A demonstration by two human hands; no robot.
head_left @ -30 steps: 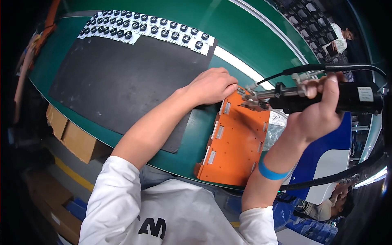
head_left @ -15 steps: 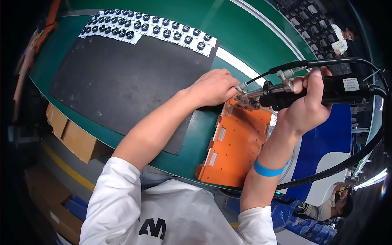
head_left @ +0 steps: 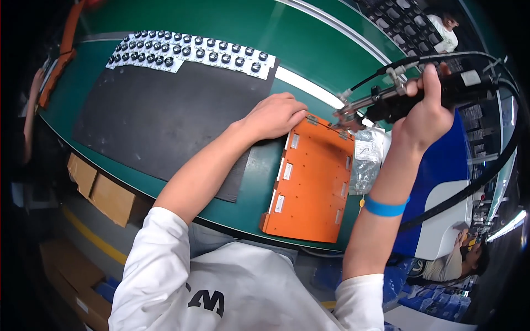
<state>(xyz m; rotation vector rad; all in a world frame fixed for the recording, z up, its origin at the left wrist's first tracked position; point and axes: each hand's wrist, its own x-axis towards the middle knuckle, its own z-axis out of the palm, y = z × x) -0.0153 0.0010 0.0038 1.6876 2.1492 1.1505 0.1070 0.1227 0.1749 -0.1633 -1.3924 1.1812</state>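
My right hand (head_left: 428, 113) is wrapped round a black power screwdriver (head_left: 461, 91) with a metal nose and a cable. Its tip is close to the far right corner of an orange fixture plate (head_left: 312, 185); whether they touch I cannot tell. Small metal pieces sit along the plate's edges. At the far left corner my left hand (head_left: 273, 116) lies with curled fingers gripping the edge; some fingertips are hidden.
A black mat (head_left: 165, 118) lies left of the plate, with rows of white boards bearing black round parts (head_left: 187, 49) on its far edge. A clear plastic bag (head_left: 367, 157) sits right of the plate. A thick black hose (head_left: 475, 190) loops at right. People are nearby.
The screwdriver's tip has moved from the plate's far left corner, by my left fingers, towards its far right corner. My right hand has moved right and away from me.
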